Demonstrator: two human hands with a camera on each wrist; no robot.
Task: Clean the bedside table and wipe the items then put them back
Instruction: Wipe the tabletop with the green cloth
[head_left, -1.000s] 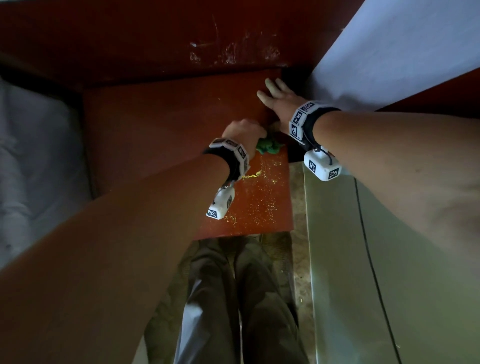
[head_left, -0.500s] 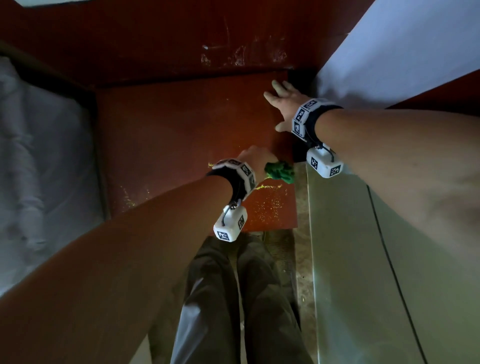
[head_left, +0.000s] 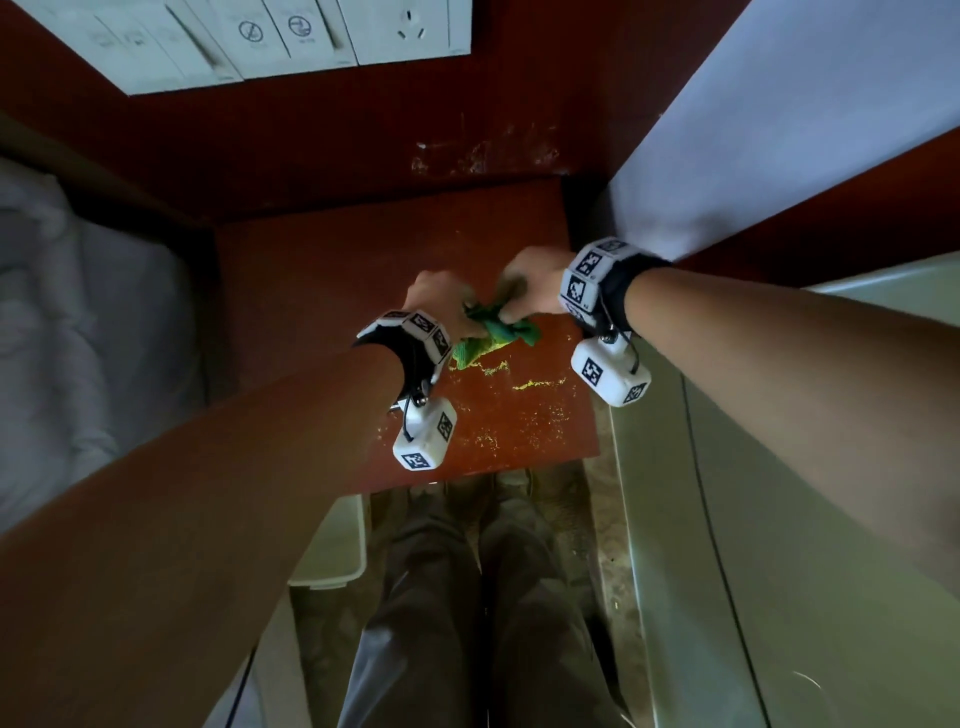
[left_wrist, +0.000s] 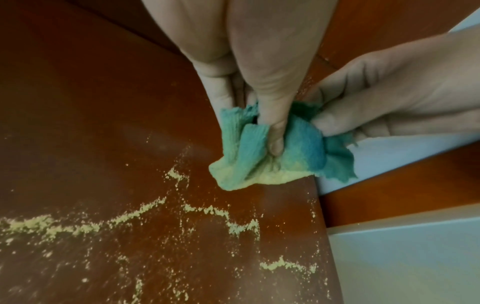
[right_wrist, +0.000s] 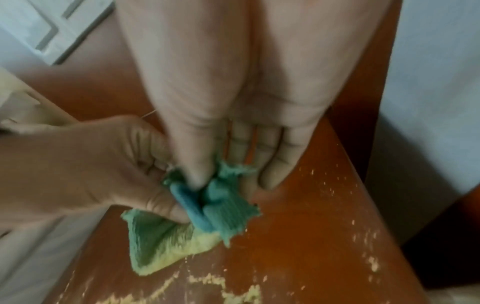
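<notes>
A crumpled green cloth (head_left: 493, 335), yellowed with powder at its lower corner, hangs just over the right part of the red-brown bedside table (head_left: 322, 270). My left hand (head_left: 441, 301) grips the cloth (left_wrist: 298, 148) from the left, thumb (left_wrist: 276, 135) pressed into its folds. My right hand (head_left: 530, 291) pinches the cloth (right_wrist: 226, 205) from the right between thumb (right_wrist: 197, 170) and fingers. Yellow powder (head_left: 535, 384) lies in streaks and specks on the table's front right area, below the cloth.
A white switch and socket panel (head_left: 260, 36) is on the red wall behind. White bedding (head_left: 78, 338) lies to the left, a white sheet (head_left: 779, 130) at the back right. A pale bin (head_left: 332, 540) and my legs (head_left: 467, 597) are below the front edge.
My right hand left the table's back right corner and came to the cloth. My left hand lifted the cloth from the right edge towards the middle. Both hands now hold it.
</notes>
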